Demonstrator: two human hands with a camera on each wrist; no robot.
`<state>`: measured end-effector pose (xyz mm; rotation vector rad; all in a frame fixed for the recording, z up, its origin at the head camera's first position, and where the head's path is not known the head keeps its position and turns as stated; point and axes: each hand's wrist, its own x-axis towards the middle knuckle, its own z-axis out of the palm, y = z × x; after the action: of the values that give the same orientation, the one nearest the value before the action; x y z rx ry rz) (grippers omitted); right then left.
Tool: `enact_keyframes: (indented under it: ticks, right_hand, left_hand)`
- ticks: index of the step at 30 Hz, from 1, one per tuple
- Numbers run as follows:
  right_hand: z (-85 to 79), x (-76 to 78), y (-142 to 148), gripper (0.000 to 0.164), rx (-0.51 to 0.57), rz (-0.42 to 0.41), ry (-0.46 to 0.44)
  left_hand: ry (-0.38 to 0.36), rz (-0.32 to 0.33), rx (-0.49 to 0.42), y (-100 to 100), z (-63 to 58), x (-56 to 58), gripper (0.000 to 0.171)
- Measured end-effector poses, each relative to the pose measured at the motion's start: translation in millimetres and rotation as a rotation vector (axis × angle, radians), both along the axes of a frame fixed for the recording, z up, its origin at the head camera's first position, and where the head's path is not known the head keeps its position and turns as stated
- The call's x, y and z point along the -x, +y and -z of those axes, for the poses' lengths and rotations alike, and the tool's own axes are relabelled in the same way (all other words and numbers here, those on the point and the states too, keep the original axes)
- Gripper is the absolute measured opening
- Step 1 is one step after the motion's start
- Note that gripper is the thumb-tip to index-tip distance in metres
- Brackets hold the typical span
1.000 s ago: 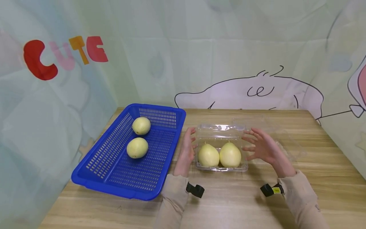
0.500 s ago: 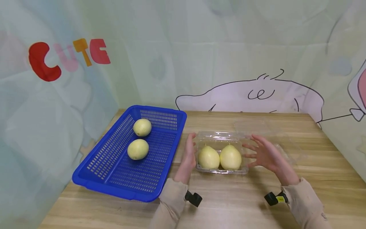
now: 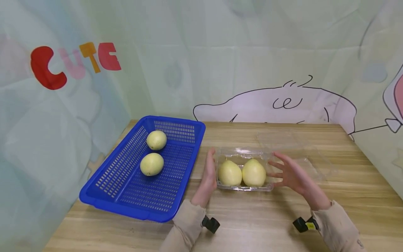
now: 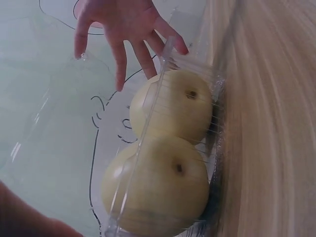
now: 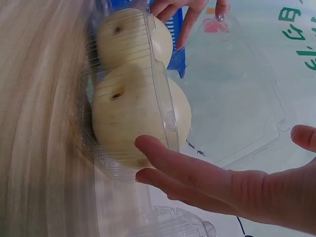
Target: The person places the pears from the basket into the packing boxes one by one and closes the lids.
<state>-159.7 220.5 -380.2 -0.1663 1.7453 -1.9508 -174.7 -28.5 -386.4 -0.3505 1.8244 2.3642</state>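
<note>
A clear plastic clamshell box (image 3: 245, 188) stands on the table with two pale yellow pears (image 3: 230, 173) side by side in its base. Its hinged lid (image 5: 237, 94) is raised and leans up behind the pears. My left hand (image 3: 209, 171) is at the box's left side, fingers extended, its thumb right at a lid corner in the right wrist view. On the opposite side my right hand (image 3: 294, 173) has its fingers spread along the box wall, with the thumb (image 5: 305, 137) close to the other lid corner. Neither hand curls round anything.
A blue plastic basket (image 3: 176, 196) stands on the left with two more pears (image 3: 151, 164) in it. Another clear plastic container (image 3: 280, 140) lies at the back right, behind my right hand. The wooden table (image 3: 252, 224) ends at a printed cloth backdrop (image 3: 176, 80).
The lid's edge has come lower in the head view, toward the pears. Both hands have stayed beside the box, shifting slightly. The pears have not moved.
</note>
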Motion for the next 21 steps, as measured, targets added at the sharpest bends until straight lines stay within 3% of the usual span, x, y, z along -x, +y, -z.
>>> enact_keyframes:
  ticks: [4,10,17,21]
  right_hand:
    - [-2.4,-2.9,-3,0.067,-0.021,0.008,-0.025]
    - [-1.0,-5.9,-5,0.065,-0.035,0.027,-0.048]
    - [0.7,-10.4,-4,0.064,-0.042,0.020,-0.050]
    - [3.7,-12.1,-2,0.064,-0.062,0.010,-0.040]
  left_hand:
    - [0.008,0.006,0.022,0,0.7,-3.9,0.058]
    - [-0.001,0.023,0.028,-3,-0.3,-7.1,0.060]
    - [0.053,0.087,0.088,-5,1.3,-11.4,0.054]
    - [0.057,0.079,0.112,-6,3.4,-14.2,0.053]
